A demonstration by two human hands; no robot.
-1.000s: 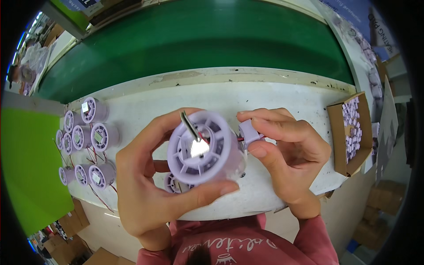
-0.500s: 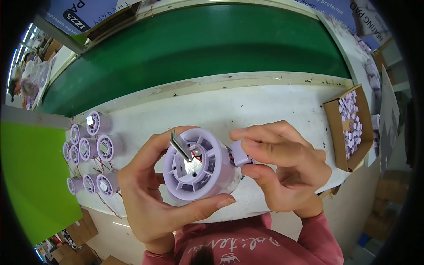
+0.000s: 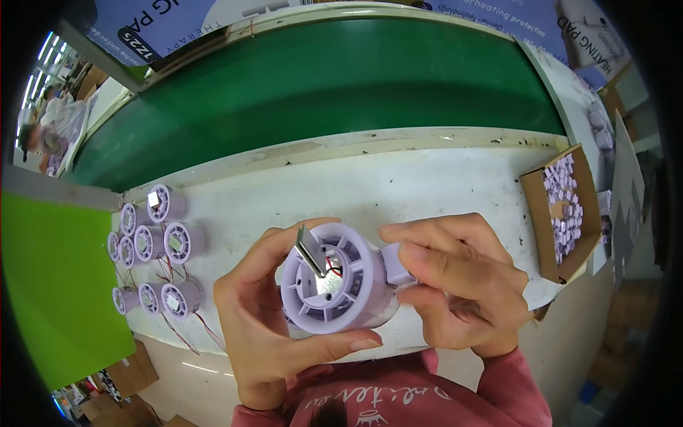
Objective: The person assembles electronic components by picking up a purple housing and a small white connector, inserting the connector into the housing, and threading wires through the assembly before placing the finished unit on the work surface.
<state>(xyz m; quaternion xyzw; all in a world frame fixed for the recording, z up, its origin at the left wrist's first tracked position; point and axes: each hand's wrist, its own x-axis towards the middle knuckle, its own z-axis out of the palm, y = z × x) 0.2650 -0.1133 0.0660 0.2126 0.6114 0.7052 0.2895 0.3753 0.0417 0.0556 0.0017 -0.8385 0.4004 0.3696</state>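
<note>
The left hand (image 3: 249, 324) curls round a lilac drum (image 3: 367, 274), spoked face up, its long axis leaning down and right. Just beside the drum's right side, contact unclear, the right hand (image 3: 473, 285) pinches a small lilac block (image 3: 395, 265). Both hands are over the tabletop (image 3: 341, 185) toward its near edge; more drums (image 3: 181, 297) sit by its left edge, a cardboard box (image 3: 544, 235) at its right; most room lies toward the far edge.

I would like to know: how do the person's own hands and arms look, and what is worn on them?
The left hand and right hand are both gloveless, with no watch or bracelet in view. The left sleeve and right sleeve are plain dusty pink.
</note>
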